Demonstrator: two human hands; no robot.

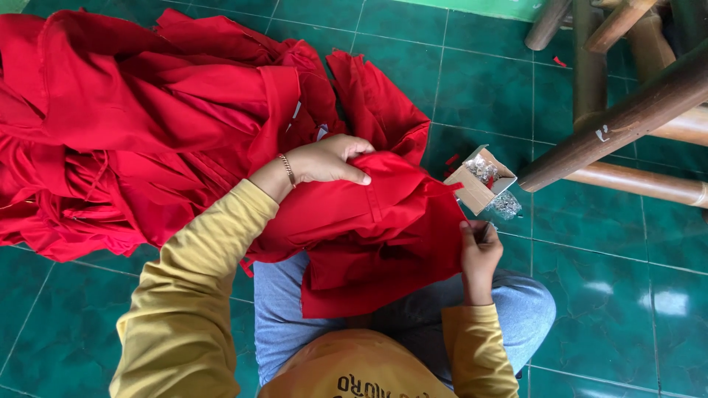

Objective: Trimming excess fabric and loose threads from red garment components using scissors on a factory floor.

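Note:
A red garment [369, 228] lies across my lap as I sit on the floor. My left hand [328, 158] grips its upper folded edge, thumb on top; a thin bracelet circles the wrist. My right hand [478, 247] is closed at the cloth's right edge, pinching a small thin dark thing that is too small to identify, with a red thread running up from it. A small open cardboard box [478, 193] of small shiny metal pieces sits just above my right hand.
A big heap of red garments [118, 125] covers the green tiled floor [619, 295] at the left. Wooden furniture legs and rungs [627, 118] stand at the upper right. A clear bag of shiny bits [506, 206] lies beside the box.

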